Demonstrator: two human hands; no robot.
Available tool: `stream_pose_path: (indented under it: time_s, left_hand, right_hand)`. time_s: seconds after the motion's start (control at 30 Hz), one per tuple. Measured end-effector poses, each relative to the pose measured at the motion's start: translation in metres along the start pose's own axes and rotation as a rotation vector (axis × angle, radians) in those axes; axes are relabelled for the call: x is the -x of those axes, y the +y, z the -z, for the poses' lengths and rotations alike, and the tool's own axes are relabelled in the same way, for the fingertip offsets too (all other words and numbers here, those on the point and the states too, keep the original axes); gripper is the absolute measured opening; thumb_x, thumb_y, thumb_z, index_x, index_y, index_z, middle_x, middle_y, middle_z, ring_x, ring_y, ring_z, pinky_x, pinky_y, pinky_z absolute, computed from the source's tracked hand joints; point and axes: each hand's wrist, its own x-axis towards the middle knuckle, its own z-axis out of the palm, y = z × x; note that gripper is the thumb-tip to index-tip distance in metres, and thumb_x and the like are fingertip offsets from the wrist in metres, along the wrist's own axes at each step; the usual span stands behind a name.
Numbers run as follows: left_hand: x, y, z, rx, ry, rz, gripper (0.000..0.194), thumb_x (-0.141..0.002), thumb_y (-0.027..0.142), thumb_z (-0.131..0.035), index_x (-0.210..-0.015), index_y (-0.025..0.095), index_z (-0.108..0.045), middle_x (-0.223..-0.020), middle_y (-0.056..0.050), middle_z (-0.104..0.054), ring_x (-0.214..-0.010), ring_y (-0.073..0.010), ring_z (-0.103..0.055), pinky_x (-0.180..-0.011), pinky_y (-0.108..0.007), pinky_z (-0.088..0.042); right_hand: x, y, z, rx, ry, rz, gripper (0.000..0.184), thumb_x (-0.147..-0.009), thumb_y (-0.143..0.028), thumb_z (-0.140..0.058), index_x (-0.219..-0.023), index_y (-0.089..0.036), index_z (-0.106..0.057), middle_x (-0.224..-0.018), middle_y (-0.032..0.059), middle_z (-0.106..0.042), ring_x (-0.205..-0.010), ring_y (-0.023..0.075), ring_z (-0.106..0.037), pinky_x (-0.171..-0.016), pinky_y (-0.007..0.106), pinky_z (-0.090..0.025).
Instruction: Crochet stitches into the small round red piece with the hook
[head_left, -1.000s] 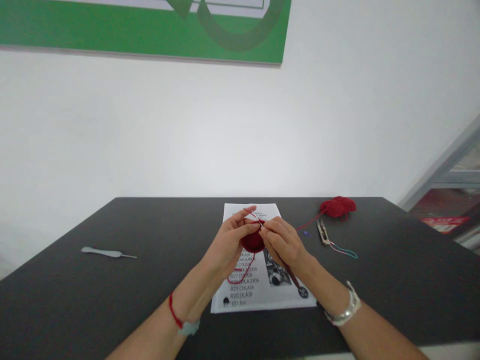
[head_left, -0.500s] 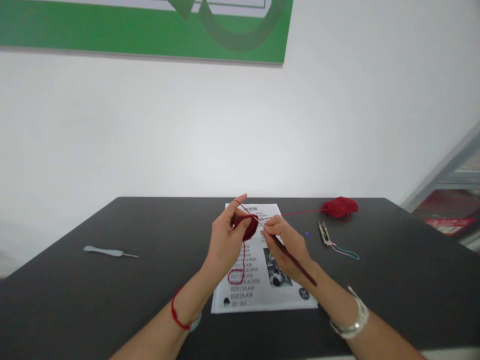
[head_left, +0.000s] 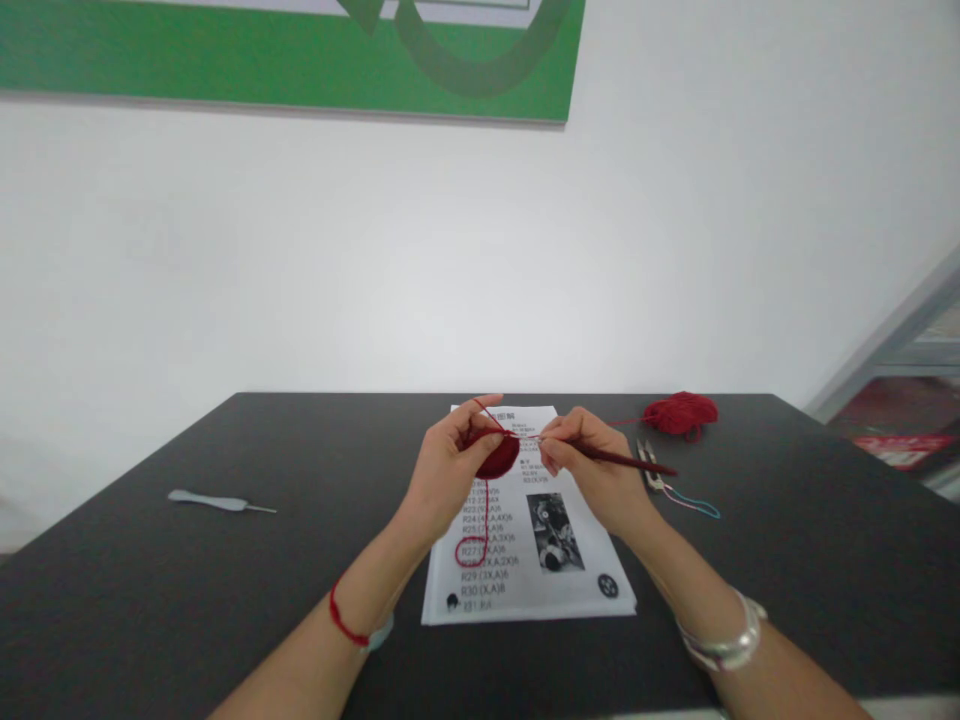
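My left hand (head_left: pixel 448 462) pinched the piece (head_left: pixel 502 459); right beside it, my right hand (head_left: pixel 606 487) gripped the hook (head_left: pixel 637 462) — a hard tug risked unhooking the yarn (head_left: pixel 491 415).

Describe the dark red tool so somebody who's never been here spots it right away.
Start at the dark table and find the printed sheet on it. By the sheet's right edge, the right hand holds a slim tool whose handle points rightward. Unlike the pale grey tool lying at the table's left, this one is held and has a dark red handle.
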Motion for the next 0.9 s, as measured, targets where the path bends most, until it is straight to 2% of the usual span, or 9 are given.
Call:
stream_pose_path:
  time_s: [0.13,0.23,0.3,0.43,0.53,0.6,0.7,0.77,0.9]
  left_hand:
    - [0.002,-0.001,-0.004,0.154,-0.045,0.101,0.044,-0.069,0.014,-0.069,-0.113,0.016,-0.065,-0.065,0.005,-0.058,-0.061,-0.0099,-0.051,-0.063,-0.024,-0.041]
    - [0.004,-0.007,-0.007,0.242,-0.075,0.164,0.048,-0.066,0.014,-0.072,-0.114,0.015,-0.065,-0.065,0.005,-0.060,-0.060,-0.0096,-0.053,-0.061,-0.023,-0.041]
    - [0.004,-0.010,-0.009,0.298,-0.079,0.195,0.051,-0.065,0.014,-0.074,-0.114,0.016,-0.065,-0.065,0.005,-0.061,-0.060,-0.0098,-0.055,-0.060,-0.023,-0.041]
    - [0.006,-0.011,-0.013,0.405,-0.075,0.263,0.053,-0.063,0.014,-0.076,-0.115,0.016,-0.064,-0.064,0.004,-0.063,-0.058,-0.0092,-0.055,-0.059,-0.022,-0.041]
    - [0.004,-0.009,-0.012,0.502,-0.101,0.341,0.050,-0.061,0.012,-0.077,-0.110,0.016,-0.067,-0.066,0.003,-0.065,-0.059,-0.0090,-0.057,-0.061,-0.021,-0.042]
    - [0.002,-0.010,-0.009,0.541,-0.119,0.396,0.047,-0.058,0.010,-0.078,-0.104,0.014,-0.069,-0.068,0.001,-0.066,-0.060,-0.0088,-0.058,-0.062,-0.021,-0.043]
    - [-0.002,-0.010,-0.003,0.546,-0.131,0.431,0.045,-0.057,0.009,-0.078,-0.101,0.014,-0.070,-0.071,0.000,-0.066,-0.061,-0.0092,-0.058,-0.063,-0.021,-0.045]
    - [-0.004,-0.009,0.001,0.534,-0.122,0.412,0.045,-0.057,0.008,-0.077,-0.101,0.015,-0.070,-0.072,0.000,-0.066,-0.061,-0.0084,-0.057,-0.061,-0.020,-0.044]
    - [-0.006,-0.004,0.007,0.495,-0.155,0.384,0.045,-0.057,0.009,-0.077,-0.101,0.014,-0.071,-0.072,0.000,-0.066,-0.057,-0.0070,-0.055,-0.057,-0.019,-0.043]
  right_hand:
    - [-0.008,-0.001,-0.003,-0.343,-0.025,-0.214,0.022,-0.073,-0.028,-0.069,-0.067,-0.020,-0.050,-0.055,-0.0051,-0.050,-0.049,0.0096,-0.041,-0.046,0.023,-0.033]
    - [-0.005,0.007,-0.009,-0.311,-0.018,-0.219,0.021,-0.077,-0.030,-0.066,-0.070,-0.021,-0.048,-0.058,-0.0045,-0.052,-0.047,0.0083,-0.037,-0.043,0.021,-0.029]
    - [-0.001,0.014,-0.012,-0.102,0.004,-0.086,0.016,-0.083,-0.027,-0.061,-0.073,-0.021,-0.050,-0.062,-0.0037,-0.053,-0.049,0.0094,-0.040,-0.044,0.022,-0.031]
    - [0.009,0.026,-0.012,0.514,0.023,0.406,0.012,-0.086,-0.015,-0.055,-0.078,-0.023,-0.053,-0.071,0.0000,-0.056,-0.063,0.0148,-0.051,-0.057,0.028,-0.042]
    - [0.011,0.029,-0.011,0.674,-0.010,0.656,0.016,-0.086,-0.010,-0.054,-0.079,-0.024,-0.054,-0.074,0.0012,-0.057,-0.066,0.0159,-0.052,-0.060,0.030,-0.044]
    - [0.008,0.028,-0.009,0.544,-0.016,0.596,0.014,-0.086,-0.012,-0.055,-0.082,-0.025,-0.054,-0.076,0.0008,-0.058,-0.067,0.0150,-0.053,-0.058,0.029,-0.045]
    - [0.002,0.022,-0.007,0.147,-0.009,0.279,0.010,-0.085,-0.018,-0.057,-0.079,-0.023,-0.052,-0.073,-0.0020,-0.055,-0.058,0.0119,-0.051,-0.050,0.025,-0.043]
    - [-0.003,0.016,-0.006,-0.081,-0.023,0.132,0.013,-0.084,-0.021,-0.060,-0.075,-0.022,-0.050,-0.067,-0.0042,-0.052,-0.051,0.0098,-0.046,-0.045,0.023,-0.038]
    - [-0.006,0.008,-0.001,-0.180,-0.029,0.080,0.016,-0.079,-0.023,-0.067,-0.072,-0.021,-0.052,-0.064,-0.0043,-0.053,-0.048,0.0086,-0.045,-0.043,0.023,-0.034]
